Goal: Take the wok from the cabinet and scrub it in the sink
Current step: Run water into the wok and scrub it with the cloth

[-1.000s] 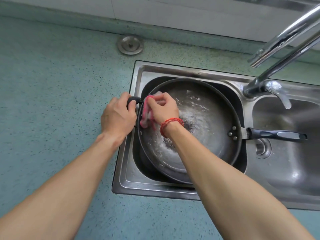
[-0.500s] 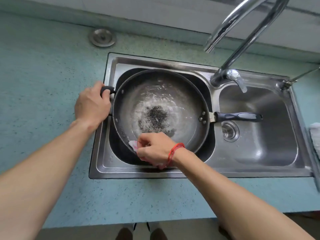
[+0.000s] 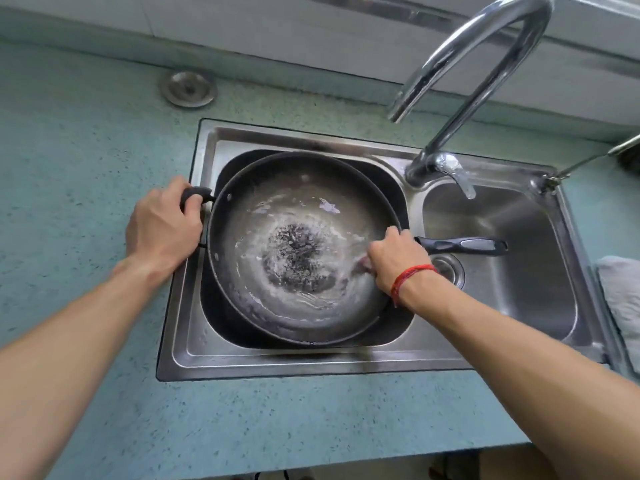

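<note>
A dark round wok point(image 3: 301, 216) sits in the left basin of the steel sink point(image 3: 311, 360), with soapy water and a dark patch at its centre. Its long black handle point(image 3: 464, 245) reaches right over the other basin. My left hand point(image 3: 162, 228) grips the small loop handle on the wok's left rim. My right hand point(image 3: 398, 261), with a red string on the wrist, presses a pink scrubbing cloth point(image 3: 362, 263) against the wok's inner right wall. The cloth is blurred and mostly hidden under my fingers.
A curved chrome faucet point(image 3: 460, 109) rises behind the divider, spout over the wok's back right. The right basin has a round drain point(image 3: 448, 268). A metal cap point(image 3: 188, 88) sits in the teal counter at back left. A pale cloth point(image 3: 620, 299) lies at the far right.
My right hand has swept the cloth from the wok's left rim, round the near side, to the right wall. My left hand has kept hold of the loop handle.
</note>
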The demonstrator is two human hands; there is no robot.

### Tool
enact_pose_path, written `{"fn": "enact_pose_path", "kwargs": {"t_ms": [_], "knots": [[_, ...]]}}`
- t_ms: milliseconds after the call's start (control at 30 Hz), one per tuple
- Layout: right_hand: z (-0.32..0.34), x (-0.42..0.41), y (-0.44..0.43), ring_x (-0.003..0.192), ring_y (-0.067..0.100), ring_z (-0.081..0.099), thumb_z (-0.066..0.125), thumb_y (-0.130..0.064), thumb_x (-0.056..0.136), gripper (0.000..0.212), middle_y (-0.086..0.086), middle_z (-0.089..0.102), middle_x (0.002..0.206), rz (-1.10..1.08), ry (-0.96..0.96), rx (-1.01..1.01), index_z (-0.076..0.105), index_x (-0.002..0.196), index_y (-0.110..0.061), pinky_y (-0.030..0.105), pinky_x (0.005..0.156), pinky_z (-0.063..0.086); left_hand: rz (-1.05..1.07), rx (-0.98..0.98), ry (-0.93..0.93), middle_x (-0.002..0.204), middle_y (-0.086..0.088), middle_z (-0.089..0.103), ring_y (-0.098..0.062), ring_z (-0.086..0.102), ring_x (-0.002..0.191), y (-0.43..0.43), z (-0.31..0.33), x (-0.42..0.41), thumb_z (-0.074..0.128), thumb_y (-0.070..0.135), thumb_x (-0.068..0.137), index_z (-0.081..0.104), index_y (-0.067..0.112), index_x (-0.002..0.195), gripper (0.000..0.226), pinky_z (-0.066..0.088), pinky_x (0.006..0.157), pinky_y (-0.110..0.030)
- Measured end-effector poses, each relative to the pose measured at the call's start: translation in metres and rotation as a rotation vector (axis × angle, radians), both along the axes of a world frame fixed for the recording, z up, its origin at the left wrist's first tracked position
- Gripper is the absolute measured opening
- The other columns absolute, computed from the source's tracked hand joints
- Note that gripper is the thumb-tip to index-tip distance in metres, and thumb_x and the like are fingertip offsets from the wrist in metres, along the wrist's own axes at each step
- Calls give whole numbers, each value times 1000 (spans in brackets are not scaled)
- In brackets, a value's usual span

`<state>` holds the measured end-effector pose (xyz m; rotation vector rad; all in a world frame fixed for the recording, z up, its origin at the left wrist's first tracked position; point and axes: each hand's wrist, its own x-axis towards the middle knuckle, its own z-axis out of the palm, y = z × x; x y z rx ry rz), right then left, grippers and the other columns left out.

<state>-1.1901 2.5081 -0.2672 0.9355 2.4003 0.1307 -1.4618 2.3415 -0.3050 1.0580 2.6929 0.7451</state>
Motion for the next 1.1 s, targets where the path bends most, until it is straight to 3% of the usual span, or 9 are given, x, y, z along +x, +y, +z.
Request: {"fn": "enact_pose_path", "kwargs": {"t_ms": [167, 333, 633, 833, 900, 967, 1033, 1100], "knots": [[-20, -21, 37, 98, 39, 50, 58, -4, 89, 23, 20, 49, 109, -20, 188, 123, 54, 111, -4, 44, 70, 51, -35, 27, 11, 86, -17, 62, -32, 50, 75, -1, -3, -3, 49, 26, 99, 55, 12, 97, 15, 39, 65, -39], [-27, -58, 64, 94, 43, 53, 57, 4, 84, 19, 25, 50, 104, -51, 419, 175, 55, 102, -3, 41, 61, 43, -58, 27, 34, 85, -14, 63, -32, 52, 75, -2, -8, -6, 49, 24, 99, 57, 12, 101, 14, 40, 64, -39], [-43, -120, 55, 105, 37, 50, 65, -18, 85, 26, 19, 50, 117, -349, 800, 78, 56, 109, -11, 43, 84, 49, -46, 20, 16, 88, -10, 65, -32, 57, 80, -3, -10, -8, 45, 31, 96, 60, 18, 103, 21, 50, 70, -46], [-49, -162, 26, 98, 26, 56, 64, -17, 85, 15, 9, 53, 111, -534, 1088, -168, 62, 99, -15, 29, 87, 42, -30, 5, 11, 87, -9, 64, -29, 55, 79, -2, -8, -6, 47, 28, 98, 60, 17, 102, 17, 47, 68, -42], [-50, -170, 13, 90, 17, 55, 63, -15, 85, 14, 8, 55, 108, -636, 1180, -256, 63, 99, -16, 14, 80, 34, -24, -1, 12, 87, -10, 63, -29, 54, 79, -1, -8, -5, 47, 28, 99, 60, 17, 103, 17, 46, 68, -41], [-53, -174, -3, 85, 14, 54, 65, -15, 84, 15, 8, 59, 104, -643, 1220, -341, 64, 99, -16, 7, 70, 29, -17, -6, 17, 87, -10, 63, -29, 54, 79, -1, -8, -4, 46, 28, 99, 59, 16, 104, 18, 44, 67, -39], [-56, -178, -23, 86, 16, 57, 65, -17, 84, 16, 6, 62, 100, -583, 1225, -429, 62, 100, -19, 12, 72, 36, -12, -11, 25, 87, -11, 62, -29, 52, 78, 0, -8, -3, 46, 28, 100, 58, 15, 103, 19, 40, 66, -37], [-58, -178, -42, 89, 19, 60, 65, -21, 84, 16, 3, 64, 98, -542, 1206, -515, 60, 100, -23, 26, 80, 46, -5, -18, 34, 88, -12, 61, -29, 51, 78, 0, -8, -2, 45, 29, 100, 57, 14, 102, 19, 38, 66, -36]]}}
